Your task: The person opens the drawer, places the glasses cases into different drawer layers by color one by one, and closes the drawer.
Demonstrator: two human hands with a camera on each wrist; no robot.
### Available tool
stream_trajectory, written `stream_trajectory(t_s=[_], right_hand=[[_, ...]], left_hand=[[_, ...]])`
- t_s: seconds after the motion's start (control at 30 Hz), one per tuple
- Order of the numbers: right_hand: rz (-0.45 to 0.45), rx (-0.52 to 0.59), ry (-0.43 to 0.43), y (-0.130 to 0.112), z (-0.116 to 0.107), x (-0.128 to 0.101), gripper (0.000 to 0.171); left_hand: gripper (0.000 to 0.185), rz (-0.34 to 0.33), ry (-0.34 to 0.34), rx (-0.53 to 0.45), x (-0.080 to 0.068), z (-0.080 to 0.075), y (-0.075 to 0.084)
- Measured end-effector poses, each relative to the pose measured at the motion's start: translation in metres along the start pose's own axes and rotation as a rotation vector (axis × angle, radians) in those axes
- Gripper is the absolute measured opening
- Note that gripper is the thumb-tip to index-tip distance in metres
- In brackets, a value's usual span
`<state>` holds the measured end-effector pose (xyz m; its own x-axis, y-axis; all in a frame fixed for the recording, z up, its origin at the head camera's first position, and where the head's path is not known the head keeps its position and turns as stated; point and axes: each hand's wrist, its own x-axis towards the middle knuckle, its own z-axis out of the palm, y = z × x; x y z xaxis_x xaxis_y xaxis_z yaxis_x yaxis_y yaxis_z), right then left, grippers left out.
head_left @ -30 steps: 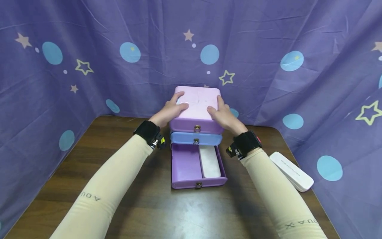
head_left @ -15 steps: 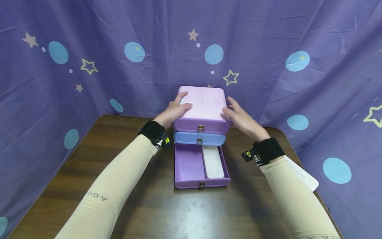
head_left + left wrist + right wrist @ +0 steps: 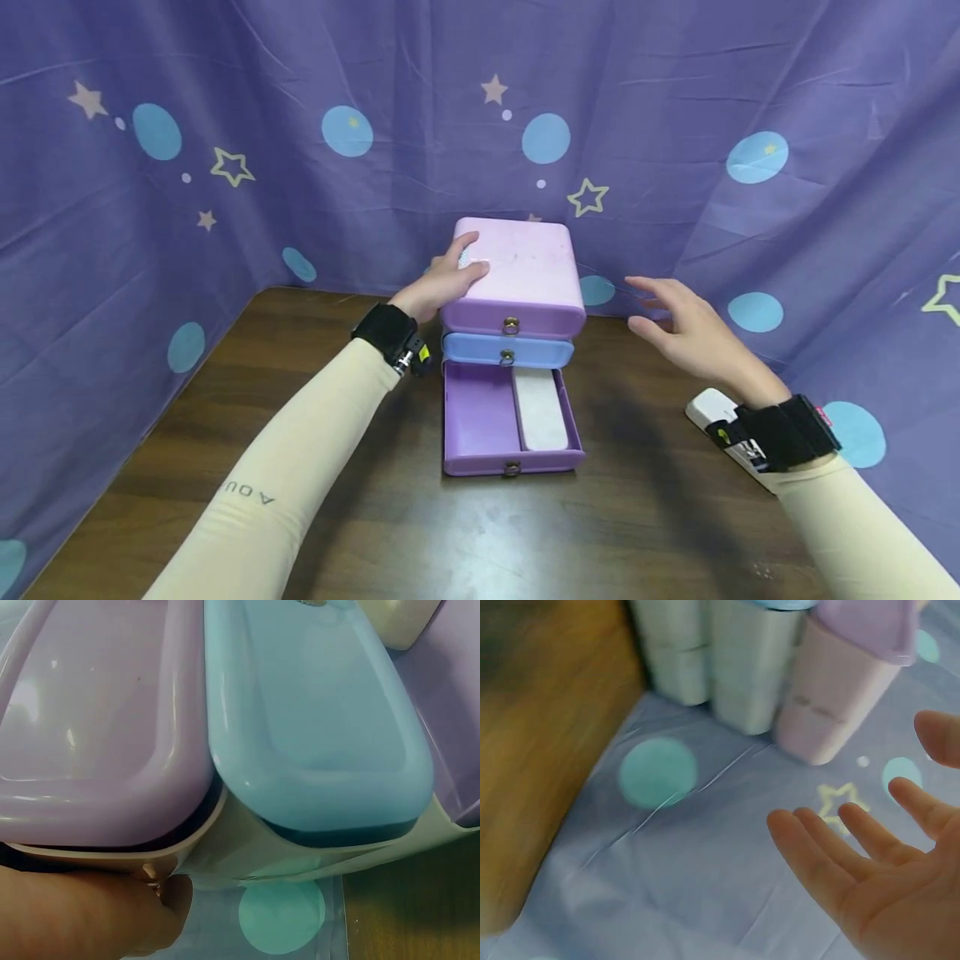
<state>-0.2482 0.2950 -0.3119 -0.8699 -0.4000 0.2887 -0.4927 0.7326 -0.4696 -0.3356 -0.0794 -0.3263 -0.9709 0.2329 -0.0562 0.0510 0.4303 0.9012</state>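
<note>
A stacked drawer box [image 3: 517, 260] with a pink top stands at the back middle of the table. Its purple top drawer front [image 3: 480, 318] and blue middle drawer front [image 3: 480, 348] are pushed in, while the purple bottom drawer [image 3: 480, 408] is pulled out. Inside that one, along the right side, lies a white oblong case [image 3: 542, 408]. My left hand [image 3: 444, 282] grips the box's upper left edge, thumb on top; the left wrist view has its fingers against the side wall. To the right of the box, my right hand [image 3: 693, 329] hangs in the air with fingers spread, holding nothing.
A second white oblong case [image 3: 708, 406] lies on the wooden table [image 3: 360, 500] near its right edge, partly covered by my right wrist. A purple curtain [image 3: 420, 100] with stars and dots encloses the back and sides.
My right hand has let go of the box's right edge and moved right, toward the white case at the table's edge. The left hand keeps its hold; the drawers look unchanged.
</note>
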Motion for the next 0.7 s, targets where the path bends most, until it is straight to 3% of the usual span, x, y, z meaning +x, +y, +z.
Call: stream_trajectory(t_s=[0.17,0.47,0.7], right_hand=[[-0.009,-0.097,0.043,0.027,-0.002,-0.029,0.065],[0.043,-0.213,0.043,0.074,-0.009,-0.073,0.079],[0.056,-0.292,0.024,0.099,-0.009,-0.106,0.086]], left_hand=[[0.069,-0.033,0.002,0.014,0.004,0.002,-0.001],[0.068,-0.059,0.004,0.014,0.007,0.003,-0.001],[0.069,-0.021,0.009,0.007,0.005,0.002,0.0]])
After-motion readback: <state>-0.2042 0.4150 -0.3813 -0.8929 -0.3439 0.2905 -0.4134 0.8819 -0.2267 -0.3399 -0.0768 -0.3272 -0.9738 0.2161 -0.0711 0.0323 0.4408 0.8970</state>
